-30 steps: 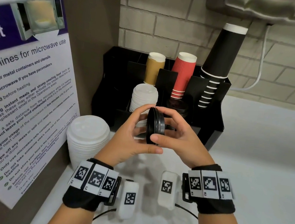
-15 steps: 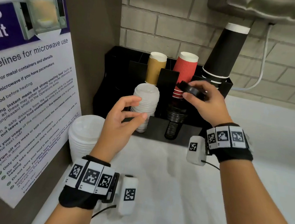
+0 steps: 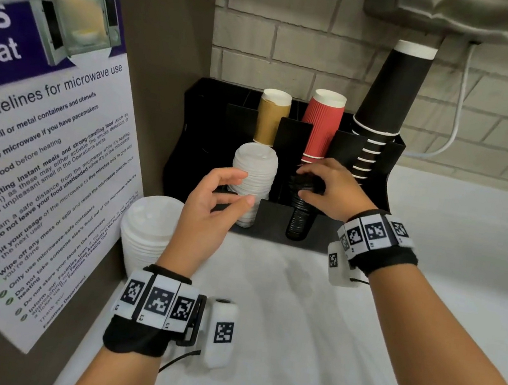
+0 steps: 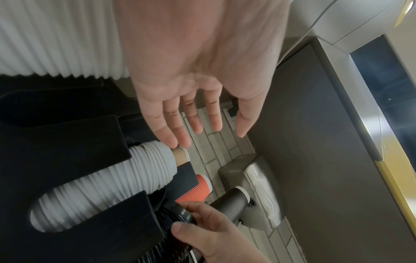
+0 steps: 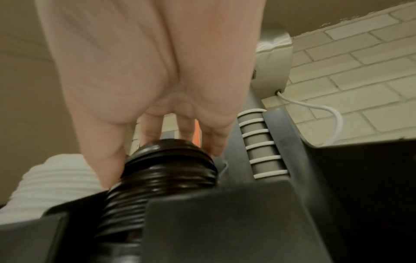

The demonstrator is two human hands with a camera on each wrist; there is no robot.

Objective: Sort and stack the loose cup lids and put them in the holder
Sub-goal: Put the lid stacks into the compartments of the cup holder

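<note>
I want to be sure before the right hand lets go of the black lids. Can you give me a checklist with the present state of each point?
1. Right hand grips the black lids: ok.
2. Lids sit on top of the black lid stack in the holder: ok.
3. Lids seated level: cannot tell.
4. Left hand empty, fingers relaxed: ok.
5. White lid stack in its own slot: ok.
6. Large white lids in the holder: not ok, they stand outside it.

black lids (image 3: 307,183) mostly under right hand (image 3: 333,188) (probably gripped), poster (image 3: 42,136) cropped
</note>
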